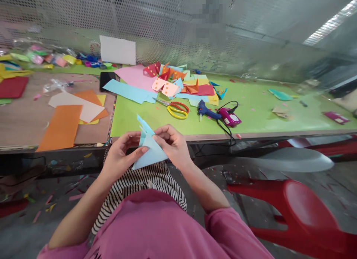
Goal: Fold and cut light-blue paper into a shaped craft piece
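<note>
A folded piece of light blue paper [152, 152] is held above my lap, just in front of the table edge. My left hand [122, 149] pinches its left side, thumb on the near face. On the upper right side, my right hand [173, 143] grips the same paper between thumb and fingers. A narrow folded point sticks up from its top. Beyond my hands lie scissors [178, 109] with red and yellow handles. To their right rests a blue glue gun [208, 111]. Some of my fingertips are hidden behind the paper.
Folded paper pieces [167, 86] and a light blue strip [128, 90] lie on the green tabletop [134, 119]. Orange sheets [63, 125] and a black phone [108, 81] are at left. A purple box [230, 117] sits by the glue gun, its cable hanging over the edge. A red chair [304, 203] stands right.
</note>
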Demonstrator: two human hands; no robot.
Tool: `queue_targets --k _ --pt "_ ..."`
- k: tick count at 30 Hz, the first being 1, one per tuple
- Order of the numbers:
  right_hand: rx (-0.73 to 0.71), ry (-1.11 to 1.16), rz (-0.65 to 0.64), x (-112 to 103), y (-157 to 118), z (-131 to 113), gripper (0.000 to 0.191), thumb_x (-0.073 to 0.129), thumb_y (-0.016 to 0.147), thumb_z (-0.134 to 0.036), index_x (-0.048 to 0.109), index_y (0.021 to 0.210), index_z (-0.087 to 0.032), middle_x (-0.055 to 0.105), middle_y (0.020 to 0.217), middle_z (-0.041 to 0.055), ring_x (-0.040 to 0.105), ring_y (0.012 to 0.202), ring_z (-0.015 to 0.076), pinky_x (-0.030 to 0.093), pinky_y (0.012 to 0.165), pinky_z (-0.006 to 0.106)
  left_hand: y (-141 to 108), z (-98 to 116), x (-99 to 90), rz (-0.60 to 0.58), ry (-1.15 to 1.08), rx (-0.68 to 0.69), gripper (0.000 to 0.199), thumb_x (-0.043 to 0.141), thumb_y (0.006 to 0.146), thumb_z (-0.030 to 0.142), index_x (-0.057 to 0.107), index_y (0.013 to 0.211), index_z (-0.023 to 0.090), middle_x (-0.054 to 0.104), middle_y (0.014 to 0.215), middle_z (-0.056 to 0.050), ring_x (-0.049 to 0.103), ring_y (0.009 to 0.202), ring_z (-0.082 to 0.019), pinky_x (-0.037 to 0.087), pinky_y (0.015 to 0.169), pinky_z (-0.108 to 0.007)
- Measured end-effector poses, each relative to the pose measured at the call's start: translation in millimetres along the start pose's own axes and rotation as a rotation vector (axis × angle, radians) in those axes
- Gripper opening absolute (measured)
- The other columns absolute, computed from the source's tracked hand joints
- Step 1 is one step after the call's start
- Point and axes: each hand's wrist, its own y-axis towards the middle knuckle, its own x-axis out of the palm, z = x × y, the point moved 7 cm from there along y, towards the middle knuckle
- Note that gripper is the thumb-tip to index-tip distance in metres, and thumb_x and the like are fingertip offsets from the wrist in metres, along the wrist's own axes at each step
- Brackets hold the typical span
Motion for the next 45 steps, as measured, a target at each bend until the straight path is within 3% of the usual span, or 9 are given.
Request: queue_targets --k 7,11,19,26,39,45 --pt "-0.063 -0.128 -0.055 -0.7 -7.7 -9.2 0.037 0.067 0.090 -0.059 0.072 0.090 -0.022 0.071 0.080 0.0003 0.060 0.068 0.0114 0.046 0.060 0.025 5.4 12.0 6.6 0.058 -0.015 0.009 0.029 0.088 0.074 0.040 0.068 0.082 0.020 0.073 0.077 0.000 0.068 0.068 -0.012 0.056 0.062 -0.020" --pt "-0.077 -0.171 -0.031 -6.4 -9.4 -7.2 0.036 0.075 0.085 -0.057 0.073 0.097 -0.023 0.075 0.085 0.0017 0.065 0.074 0.0141 0.051 0.064 0.027 4.7 12.4 8.0 0.062 -0.044 0.016 0.028 0.087 0.073 0.040 0.070 0.084 0.020 0.075 0.080 -0.001 0.070 0.071 -0.014 0.058 0.064 -0.022" --pt "-0.113 -0.222 0.013 -5.7 -11.5 -5.9 0.021 0.078 0.086 -0.043 0.073 0.088 -0.023 0.073 0.077 -0.0014 0.062 0.066 0.0111 0.052 0.063 0.026 7.8 32.2 6.7 0.085 -0.005 0.116 0.027 0.081 0.083 0.046 0.080 0.091 0.020 0.079 0.084 -0.005 0.071 0.073 -0.013 0.059 0.067 -0.020" --pt "-0.119 -0.274 0.060 -9.0 -10.6 -5.9 0.029 0.082 0.081 -0.049 0.071 0.085 -0.023 0.075 0.080 -0.0005 0.064 0.067 0.0118 0.052 0.064 0.027 8.7 28.6 4.9 0.026 -0.015 0.065 0.030 0.084 0.079 0.048 0.083 0.092 0.022 0.079 0.078 -0.004 0.074 0.074 -0.017 0.063 0.073 -0.027" --pt "-0.097 -0.259 0.106 -10.0 -14.5 0.4 0.031 0.082 0.081 -0.050 0.067 0.081 -0.023 0.078 0.083 0.0008 0.062 0.067 0.0121 0.049 0.061 0.027 8.1 32.8 6.0 0.092 0.084 0.102 0.034 0.079 0.081 0.056 0.083 0.081 0.022 0.075 0.068 -0.003 0.070 0.065 -0.016 0.060 0.063 -0.024" --pt "-0.097 -0.270 0.081 -8.4 -13.5 -1.0 0.031 0.079 0.084 -0.051 0.065 0.082 -0.023 0.072 0.074 -0.0023 0.057 0.063 0.0101 0.047 0.060 0.026 8.2 29.8 4.3 0.109 0.104 0.110 0.034 0.076 0.084 0.055 0.083 0.081 0.022 0.076 0.068 -0.003 0.070 0.066 -0.016 0.059 0.063 -0.024"
